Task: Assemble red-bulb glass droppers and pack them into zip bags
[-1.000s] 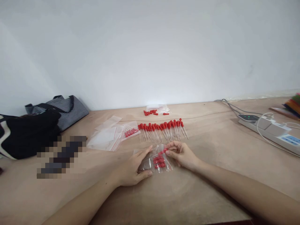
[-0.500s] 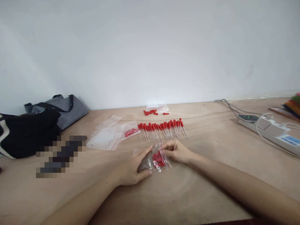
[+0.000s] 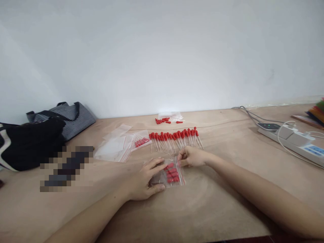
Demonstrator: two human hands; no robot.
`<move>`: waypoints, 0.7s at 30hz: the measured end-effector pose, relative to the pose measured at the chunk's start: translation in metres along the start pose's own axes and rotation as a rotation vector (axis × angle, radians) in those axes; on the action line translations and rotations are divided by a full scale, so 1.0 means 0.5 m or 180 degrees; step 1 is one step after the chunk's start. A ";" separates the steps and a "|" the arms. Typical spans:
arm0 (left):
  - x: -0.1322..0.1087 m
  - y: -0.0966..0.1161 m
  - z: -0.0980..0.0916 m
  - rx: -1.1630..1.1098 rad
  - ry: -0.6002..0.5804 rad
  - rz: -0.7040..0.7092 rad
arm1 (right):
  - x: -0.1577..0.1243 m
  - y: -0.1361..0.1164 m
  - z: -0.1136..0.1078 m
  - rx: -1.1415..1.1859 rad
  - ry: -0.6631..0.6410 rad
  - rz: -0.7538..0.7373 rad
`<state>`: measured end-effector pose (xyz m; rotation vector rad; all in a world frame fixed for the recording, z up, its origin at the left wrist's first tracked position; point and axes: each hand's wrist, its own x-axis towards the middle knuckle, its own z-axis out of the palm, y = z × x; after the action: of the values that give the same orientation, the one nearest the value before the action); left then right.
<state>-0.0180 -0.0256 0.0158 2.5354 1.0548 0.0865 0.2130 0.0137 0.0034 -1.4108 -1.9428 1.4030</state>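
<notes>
A clear zip-lock bag (image 3: 180, 185) lies flat on the table in front of me, with several red-bulbed droppers (image 3: 172, 174) inside. My left hand (image 3: 146, 179) rests on the bag's left part with fingers spread and thumb apart, covering some of it. At the upper corner of the red-striped zip end, my right hand (image 3: 191, 157) pinches the bag between thumb and fingers. Just beyond both hands runs a row of several droppers (image 3: 174, 137), red bulbs pointing away from me. Left of that row sits another filled zip-lock bag (image 3: 141, 140).
Flat zip-lock bags (image 3: 111, 148) lie to the left. Loose red bulbs (image 3: 162, 120) and a clear bag (image 3: 172, 116) are near the wall. A black bag (image 3: 32, 141) and striped bag (image 3: 78, 118) stand left; a power strip (image 3: 306, 145) with cables lies right.
The bag's zip end has flattened, and the droppers in it now show more plainly side by side. My right hand has shifted slightly upward along the zip edge; my left hand stays put.
</notes>
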 end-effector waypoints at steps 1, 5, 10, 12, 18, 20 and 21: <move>0.000 0.000 0.000 -0.0020 0.0001 -0.0006 | 0.005 -0.008 -0.016 -0.0114 -0.0033 0.0051; 0.000 0.001 -0.002 -0.0109 0.0072 0.0016 | 0.057 -0.047 -0.045 -0.0860 0.1304 -0.0167; -0.002 0.005 -0.007 -0.0177 0.0017 -0.0017 | 0.149 -0.071 -0.019 -0.1034 0.1849 -0.0115; -0.002 0.006 -0.007 -0.0196 -0.0022 -0.0039 | 0.173 -0.071 -0.010 -0.1060 0.1913 -0.0040; -0.003 0.005 -0.007 -0.0254 -0.0026 -0.0064 | 0.190 -0.079 -0.004 -0.0917 0.1935 0.0175; -0.004 0.003 -0.006 -0.0253 -0.0029 -0.0064 | 0.185 -0.085 -0.012 -0.0774 0.1951 0.0144; -0.004 0.002 -0.006 -0.0243 -0.0036 -0.0053 | 0.179 -0.087 -0.018 -0.0683 0.1952 0.0099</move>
<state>-0.0193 -0.0266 0.0190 2.4559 1.0482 0.1056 0.1584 0.0953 0.0226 -1.7159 -1.6897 0.6588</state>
